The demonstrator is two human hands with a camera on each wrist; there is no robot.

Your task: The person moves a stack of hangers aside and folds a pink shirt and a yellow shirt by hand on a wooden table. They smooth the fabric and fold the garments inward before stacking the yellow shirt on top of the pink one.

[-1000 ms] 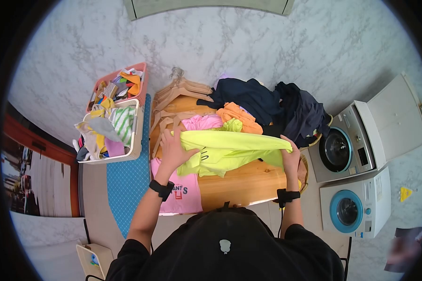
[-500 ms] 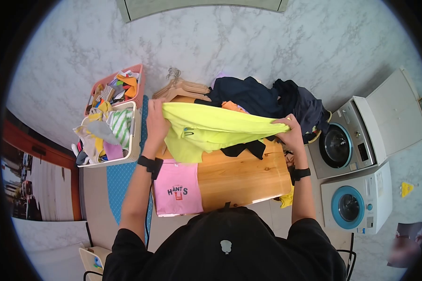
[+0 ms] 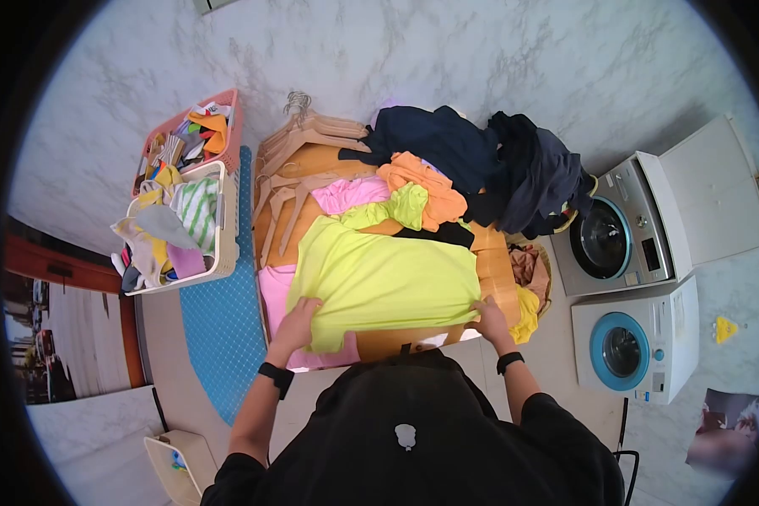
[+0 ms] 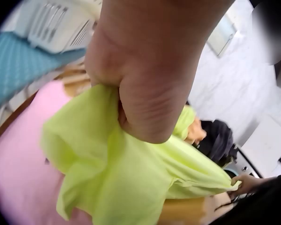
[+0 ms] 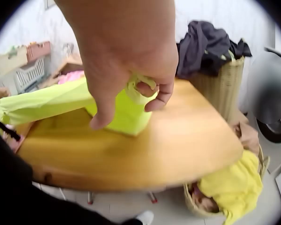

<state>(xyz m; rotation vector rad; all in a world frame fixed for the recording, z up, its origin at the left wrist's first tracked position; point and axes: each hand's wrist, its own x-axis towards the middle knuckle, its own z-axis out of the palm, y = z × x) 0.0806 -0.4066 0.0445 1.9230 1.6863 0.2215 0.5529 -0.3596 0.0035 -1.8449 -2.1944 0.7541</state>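
A neon yellow-green shirt [image 3: 388,278] is stretched between my two hands, low over the table's front part. My left hand [image 3: 297,327] grips its near left corner, and cloth bunches below the fist in the left wrist view. At the near right corner my right hand [image 3: 492,325] pinches the fabric; in the right wrist view its curled fingers [image 5: 164,96] hold a small gathered fold. Beneath the shirt's left side lies a pink shirt [image 3: 277,291], partly covered.
Wooden hangers [image 3: 312,131] lie at the table's back left. Behind the shirt are an orange garment [image 3: 426,190] and dark clothes [image 3: 438,148]. A white basket [image 3: 228,228] of clothes stands on the blue board [image 3: 219,337] at left. Washing machines [image 3: 628,350] stand at right.
Both hands have lifted the yellow-green shirt away from me, then brought it back down toward the table's near edge. It now spreads wide and covers most of the pink shirt.
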